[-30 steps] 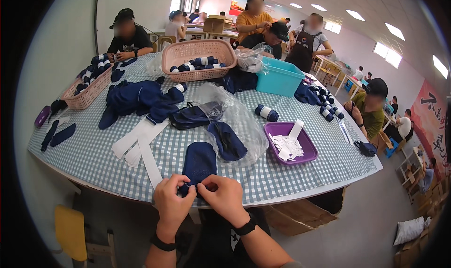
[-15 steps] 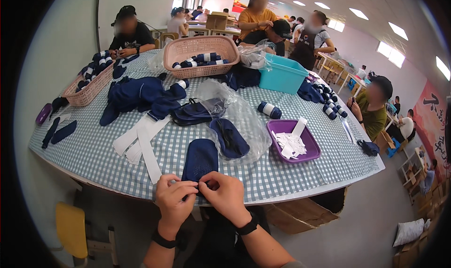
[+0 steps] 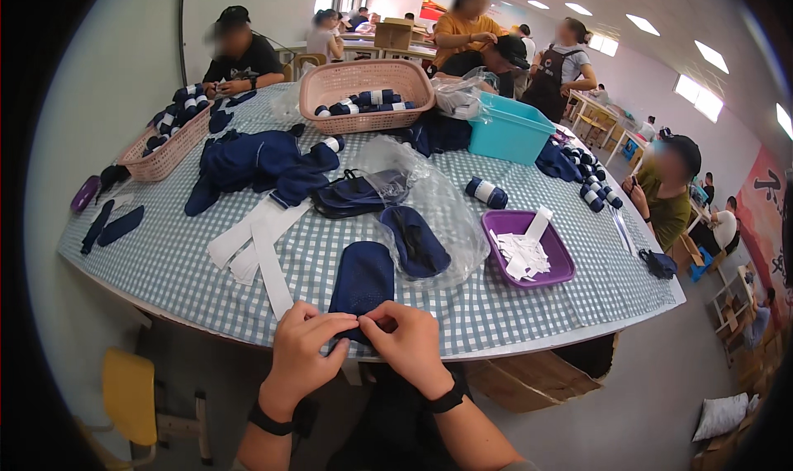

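A flat navy blue fabric piece [image 3: 362, 279] lies on the checked tablecloth at the table's near edge. My left hand [image 3: 301, 347] and my right hand [image 3: 406, 345] both pinch its near end, fingertips almost touching. Just beyond it, another navy piece [image 3: 415, 240] rests on a clear plastic bag [image 3: 446, 215]. Several white strips [image 3: 260, 240] lie to the left of the piece I hold.
A purple tray [image 3: 552, 265] with white paper slips sits to the right. Two pink baskets [image 3: 368, 118] [image 3: 162, 153], a teal bin [image 3: 510, 132] and a pile of navy garments [image 3: 256, 161] fill the far half. Other people sit or stand around the table. A yellow stool [image 3: 130, 392] stands at lower left.
My hands stay pinching the near end of the navy piece, with only small finger shifts. The view has tilted slightly.
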Tool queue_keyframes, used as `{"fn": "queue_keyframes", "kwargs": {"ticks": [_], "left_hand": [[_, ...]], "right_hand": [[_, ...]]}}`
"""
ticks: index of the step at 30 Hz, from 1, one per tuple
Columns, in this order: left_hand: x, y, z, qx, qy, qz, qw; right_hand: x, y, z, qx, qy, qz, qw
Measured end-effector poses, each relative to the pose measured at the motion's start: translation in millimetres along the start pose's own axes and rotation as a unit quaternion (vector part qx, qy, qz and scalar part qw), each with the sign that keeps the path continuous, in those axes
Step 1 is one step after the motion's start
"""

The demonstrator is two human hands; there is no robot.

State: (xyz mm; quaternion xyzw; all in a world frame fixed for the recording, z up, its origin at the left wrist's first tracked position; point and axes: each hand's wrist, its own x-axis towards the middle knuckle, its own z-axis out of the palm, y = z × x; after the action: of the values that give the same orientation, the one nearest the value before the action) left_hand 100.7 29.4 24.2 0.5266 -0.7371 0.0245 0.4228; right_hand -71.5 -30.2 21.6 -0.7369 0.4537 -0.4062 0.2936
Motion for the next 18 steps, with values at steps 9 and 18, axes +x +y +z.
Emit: {"fn": "queue_keyframes", "kwargs": {"ticks": [9, 18], "left_hand": [[10.8, -5.4, -0.9, -0.022, -0.024, 0.024, 0.999], [3.3, 3.2, 1.4, -0.040, -0.046, 0.015, 0.998]], "right_hand": [[0.4, -2.2, -10.7, -0.049, -0.030, -0.043, 0.997], [-14.2, -12.1, -34.3, -0.085, -0.074, -0.191, 0.975]]}}
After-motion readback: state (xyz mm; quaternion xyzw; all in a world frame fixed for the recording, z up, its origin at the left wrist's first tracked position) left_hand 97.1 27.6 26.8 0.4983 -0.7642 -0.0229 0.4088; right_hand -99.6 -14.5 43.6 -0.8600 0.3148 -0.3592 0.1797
